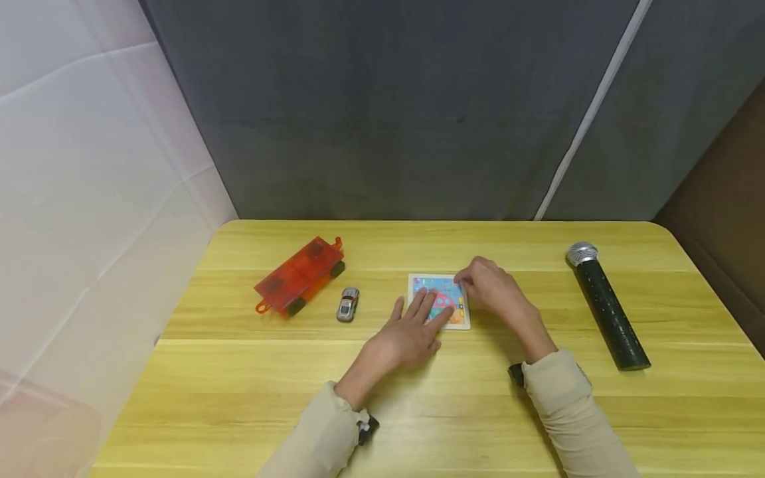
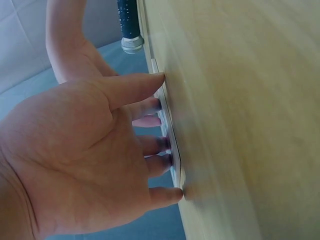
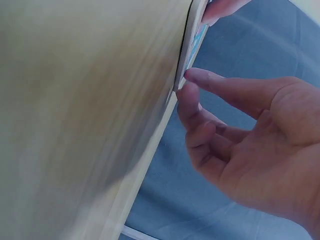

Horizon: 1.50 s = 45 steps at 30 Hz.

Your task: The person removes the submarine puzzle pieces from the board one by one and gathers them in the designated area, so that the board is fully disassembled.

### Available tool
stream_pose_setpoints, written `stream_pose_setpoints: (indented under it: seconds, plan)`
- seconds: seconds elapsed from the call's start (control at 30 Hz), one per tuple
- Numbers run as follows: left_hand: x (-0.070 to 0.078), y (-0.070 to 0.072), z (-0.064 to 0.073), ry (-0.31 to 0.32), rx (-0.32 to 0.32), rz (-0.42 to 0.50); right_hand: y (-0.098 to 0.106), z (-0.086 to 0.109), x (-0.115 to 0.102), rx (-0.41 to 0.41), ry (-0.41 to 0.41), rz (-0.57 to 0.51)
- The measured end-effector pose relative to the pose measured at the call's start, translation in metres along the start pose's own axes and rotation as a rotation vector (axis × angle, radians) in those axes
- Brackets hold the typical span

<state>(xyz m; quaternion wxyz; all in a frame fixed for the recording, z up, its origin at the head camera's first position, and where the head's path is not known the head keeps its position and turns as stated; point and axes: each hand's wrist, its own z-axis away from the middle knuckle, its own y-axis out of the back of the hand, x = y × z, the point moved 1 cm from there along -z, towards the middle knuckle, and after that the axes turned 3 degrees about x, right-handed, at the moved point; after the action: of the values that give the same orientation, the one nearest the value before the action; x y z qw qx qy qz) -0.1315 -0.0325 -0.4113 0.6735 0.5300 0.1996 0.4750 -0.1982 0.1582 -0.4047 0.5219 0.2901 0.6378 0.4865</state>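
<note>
A small square picture board [image 1: 441, 281] with a white border and a colourful blue and pink print lies flat on the table. My left hand [image 1: 414, 330] rests on it with fingers spread and fairly straight, covering part of the picture. In the left wrist view, that hand's fingertips [image 2: 159, 165] touch the board's face and edge. At the far right corner, my right hand [image 1: 491, 287] pinches the board's edge between thumb and bent index finger. The right wrist view shows this thumb [image 3: 205, 77] against the corner, the other fingers curled.
A translucent red toy trailer [image 1: 299, 275] with black wheels stands at the left of the wooden table [image 1: 239, 398]. Next to it is a small silver toy car [image 1: 348, 305]. A black microphone [image 1: 609, 309] with a silver head lies at the right. A grey partition [image 1: 382, 119] rises behind.
</note>
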Motion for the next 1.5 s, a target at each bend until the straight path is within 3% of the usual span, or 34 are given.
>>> stream_pose_setpoints:
  seconds: [0.3,0.8,0.9,1.0,1.17,1.5]
  plan:
    - [0.000,0.000,-0.001,0.004,-0.004,0.014,-0.004,0.000,0.001,-0.014,0.036,-0.032]
    - [0.001,-0.002,0.000,-0.005,-0.006,-0.017,-0.008,-0.004,-0.001,0.094,0.067,-0.086]
    - [0.001,-0.001,0.000,-0.004,-0.006,-0.009,-0.008,-0.005,-0.004,0.085,0.074,-0.071]
    - [0.001,-0.001,0.001,-0.003,-0.004,-0.016,-0.006,-0.004,-0.002,0.048,0.066,-0.120]
    - [0.002,-0.002,0.001,-0.001,0.007,-0.036,0.010,-0.001,0.020,0.029,0.026,-0.227]
    - [0.001,-0.002,0.002,-0.006,0.008,-0.012,0.049,0.021,0.093,-0.099,-0.150,-0.190]
